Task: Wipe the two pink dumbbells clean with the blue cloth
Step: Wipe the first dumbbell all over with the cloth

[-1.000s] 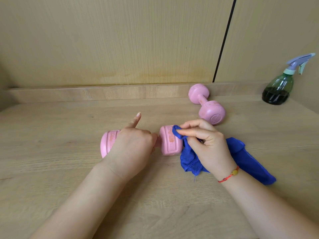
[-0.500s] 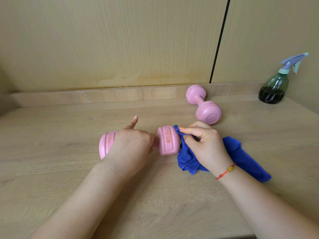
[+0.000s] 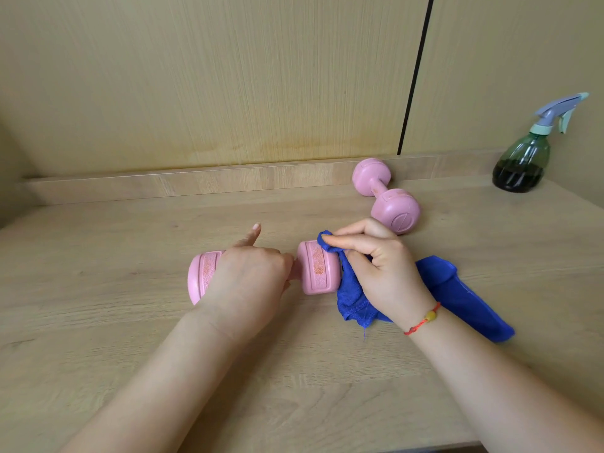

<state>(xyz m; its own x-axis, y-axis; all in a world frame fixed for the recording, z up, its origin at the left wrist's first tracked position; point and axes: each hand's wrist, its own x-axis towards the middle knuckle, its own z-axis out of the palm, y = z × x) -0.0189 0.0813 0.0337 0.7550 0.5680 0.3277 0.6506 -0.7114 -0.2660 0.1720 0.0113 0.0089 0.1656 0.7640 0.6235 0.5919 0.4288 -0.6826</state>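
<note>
A pink dumbbell (image 3: pixel 317 269) lies crosswise on the wooden table (image 3: pixel 98 322), orange smudges showing on both its heads. My left hand (image 3: pixel 248 282) grips its handle, index finger sticking out straight. My right hand (image 3: pixel 379 269) holds the blue cloth (image 3: pixel 457 295) bunched in its fingers and presses a fold of it on the top of the dumbbell's right head. The cloth's tail trails on the table to the right. A second pink dumbbell (image 3: pixel 392 204) lies untouched behind my right hand, near the back ledge.
A green spray bottle (image 3: pixel 523 161) with a lilac trigger stands at the far right back corner. A low wooden ledge (image 3: pixel 196 184) runs along the back wall. The table's front edge shows at the bottom right.
My right hand slid the cloth from the right head's end face up onto its top. My left hand kept its hold on the handle. The view shifted slightly.
</note>
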